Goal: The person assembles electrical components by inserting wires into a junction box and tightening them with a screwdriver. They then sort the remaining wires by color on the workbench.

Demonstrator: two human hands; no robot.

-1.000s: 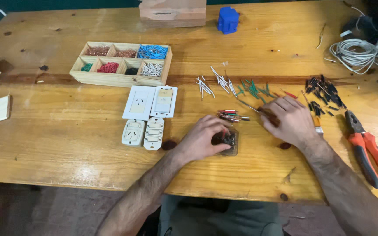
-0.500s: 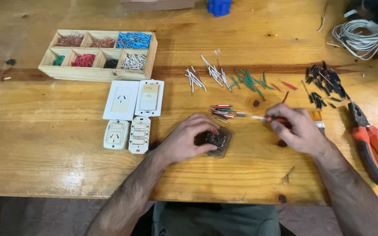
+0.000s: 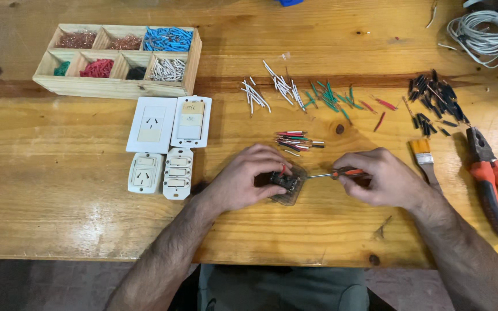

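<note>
My left hand (image 3: 246, 179) grips a small translucent electrical module (image 3: 289, 185) with a red wire in it, pressing it onto the wooden workbench (image 3: 59, 219). My right hand (image 3: 384, 178) holds a small screwdriver (image 3: 332, 174) with an orange and black handle. Its metal shaft points left and its tip meets the module's right side. A small bundle of mixed coloured wire pieces (image 3: 296, 140) lies just beyond the hands.
A wooden compartment box (image 3: 119, 60) of wire bits sits far left. White outlet and switch plates (image 3: 168, 144) lie left of the hands. Loose white, green, red and black wire pieces (image 3: 329, 95) spread across the back. A brush (image 3: 425, 156), red pliers (image 3: 494, 178) and coiled cable (image 3: 482, 30) are on the right.
My right hand has brought the screwdriver to the module, with its tip now at the module's side. My left hand stays clamped on the module. The view has shifted closer.
</note>
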